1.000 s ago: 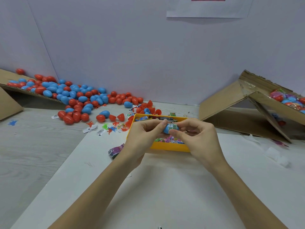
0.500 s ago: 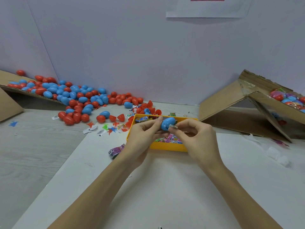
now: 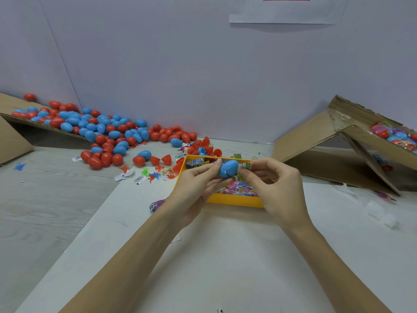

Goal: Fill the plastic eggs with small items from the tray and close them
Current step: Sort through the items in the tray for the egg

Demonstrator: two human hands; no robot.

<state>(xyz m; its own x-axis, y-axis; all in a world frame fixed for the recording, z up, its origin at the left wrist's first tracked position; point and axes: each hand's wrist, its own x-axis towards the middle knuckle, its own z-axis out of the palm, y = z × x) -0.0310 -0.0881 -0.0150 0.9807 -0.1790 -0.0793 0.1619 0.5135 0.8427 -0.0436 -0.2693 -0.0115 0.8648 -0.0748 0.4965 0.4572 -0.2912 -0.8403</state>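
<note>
- A blue egg point(image 3: 228, 168) is held in the air above the far half of a yellow tray point(image 3: 234, 199), between the two hands, its halves nearly together and a pale seam visible on its lower left side.
- The egg's left end is gripped by the curled fingers and thumb of the left hand point(image 3: 196, 188).
- A small printed packet point(image 3: 246, 166) is pinched by the thumb and forefinger of the right hand point(image 3: 275, 188); the packet touches the egg at the egg's 3 o'clock side.
- Whether the packet is partly inside the egg cannot be told.
- The tray is seen to hold many small coloured packets point(image 3: 239, 189), with tiny boxes point(image 3: 195, 162) in its far left corner.
- The tray rests on a white table point(image 3: 225, 256), at 12 o'clock from the viewer.
- A wrapped pink and purple item point(image 3: 158, 204) lies on the table at 9 o'clock from the tray, near the left wrist.
- Small plastic figures and paper tags point(image 3: 146, 175) are scattered at 10 o'clock from the tray.
- A heap of red and blue eggs point(image 3: 101, 134) is spread at 10 o'clock, spilling from a cardboard flap point(image 3: 13, 141).
- A cardboard box point(image 3: 338, 150) with more coloured eggs lies tipped at 2 o'clock.
</note>
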